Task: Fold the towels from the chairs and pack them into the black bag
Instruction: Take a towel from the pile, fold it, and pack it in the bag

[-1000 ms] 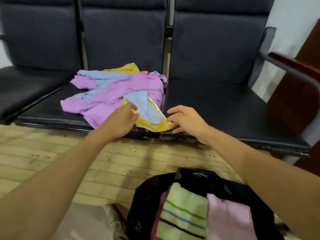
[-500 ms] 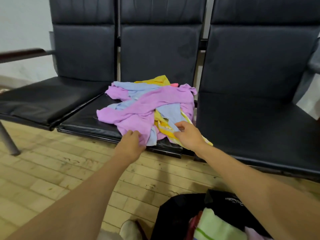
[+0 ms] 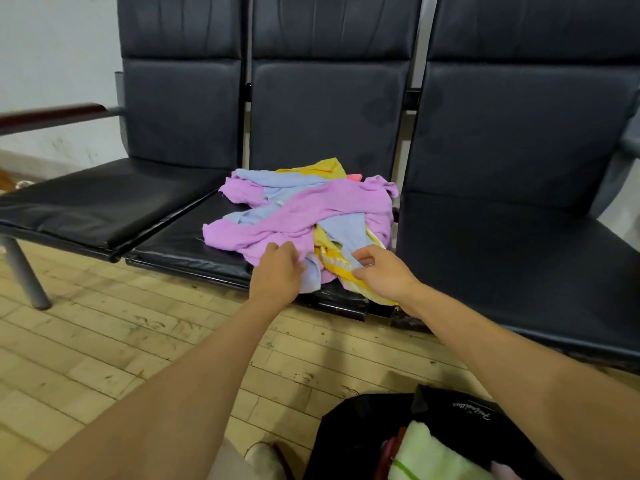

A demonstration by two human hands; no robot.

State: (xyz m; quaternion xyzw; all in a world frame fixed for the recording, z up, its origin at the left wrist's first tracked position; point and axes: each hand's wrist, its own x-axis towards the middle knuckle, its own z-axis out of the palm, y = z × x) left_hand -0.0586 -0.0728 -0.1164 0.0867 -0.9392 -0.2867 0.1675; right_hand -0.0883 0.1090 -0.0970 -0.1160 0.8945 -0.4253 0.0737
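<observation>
Towels (image 3: 304,216) in one heap; three chairs (image 3: 325,109); one bag (image 3: 353,438)

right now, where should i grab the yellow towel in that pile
Grip the yellow towel by its front edge hanging over the seat rim, coming from the front. The rest is buried under the purple towel and blue towel; only that edge lies free.
</observation>
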